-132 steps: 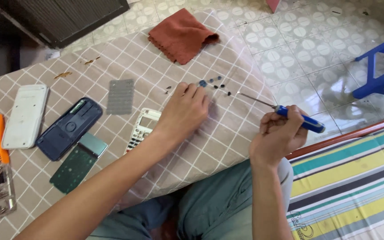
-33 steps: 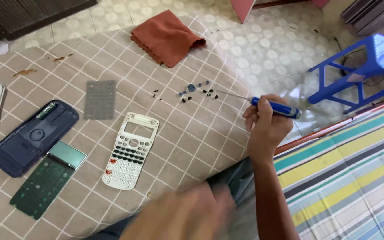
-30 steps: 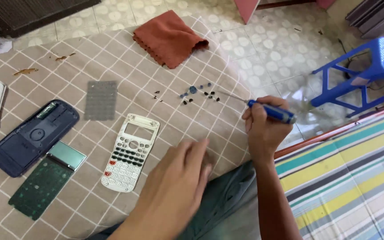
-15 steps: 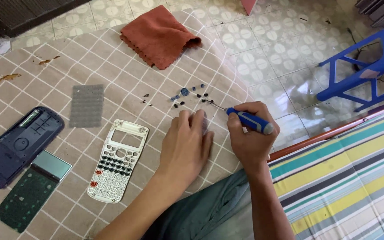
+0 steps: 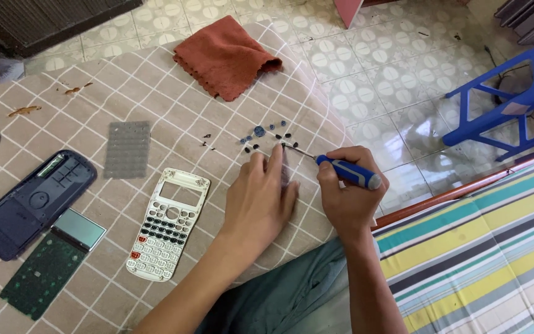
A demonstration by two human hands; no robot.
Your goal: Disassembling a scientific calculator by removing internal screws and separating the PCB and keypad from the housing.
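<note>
While right hand gripped blue screwdriver, left hand lay flat, fingers together, beside small screws; best kept tip steady, parts uncrowded.

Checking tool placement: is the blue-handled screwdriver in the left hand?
No, the right hand grips the blue-handled screwdriver; the left hand rests flat on the checked tablecloth.

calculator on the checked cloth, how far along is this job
Done: the white keypad front shell, dark blue back shell, green circuit board and grey rubber key mat lie apart. In hand: right hand holds a blue-handled screwdriver, left hand beside the small dark screws. Left: nothing is rejoined.
</note>
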